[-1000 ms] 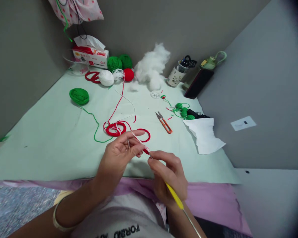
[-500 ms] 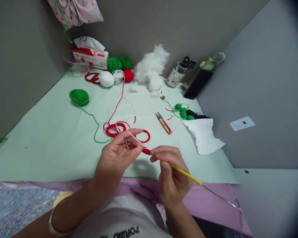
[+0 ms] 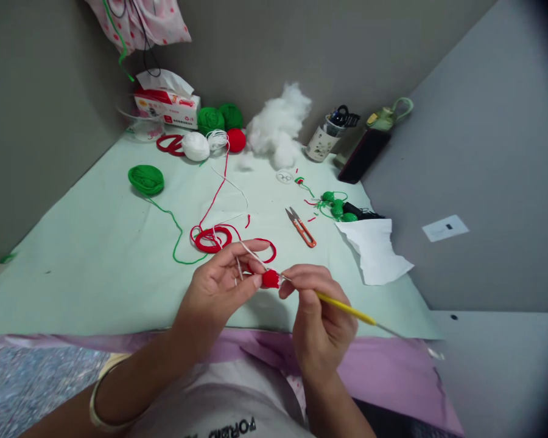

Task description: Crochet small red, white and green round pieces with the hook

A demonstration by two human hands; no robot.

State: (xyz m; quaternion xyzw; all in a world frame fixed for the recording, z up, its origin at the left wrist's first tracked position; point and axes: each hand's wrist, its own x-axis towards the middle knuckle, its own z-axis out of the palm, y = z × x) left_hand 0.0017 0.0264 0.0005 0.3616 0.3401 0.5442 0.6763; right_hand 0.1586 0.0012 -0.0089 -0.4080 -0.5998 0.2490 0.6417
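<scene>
My left hand [image 3: 219, 289] pinches a small red crochet piece [image 3: 270, 278] between thumb and fingers, with white yarn [image 3: 251, 252] running over its index finger. My right hand [image 3: 317, 316] is closed on a yellow-handled crochet hook [image 3: 347, 310] whose tip meets the red piece. Red yarn [image 3: 212, 237] lies coiled on the pale green table [image 3: 95, 261] just beyond my hands and trails to the red ball [image 3: 236, 139].
Orange thread snips [image 3: 301, 227] lie right of the coils. A green yarn skein [image 3: 146, 179], white and green yarn balls, a tissue box [image 3: 168, 104], stuffing [image 3: 278, 125], a cup of tools [image 3: 324, 140], small green crochet pieces [image 3: 338, 205] and white paper [image 3: 374, 248] surround them.
My right hand swung the hook's handle from pointing down toward me to pointing right. The red piece now shows more fully between my hands.
</scene>
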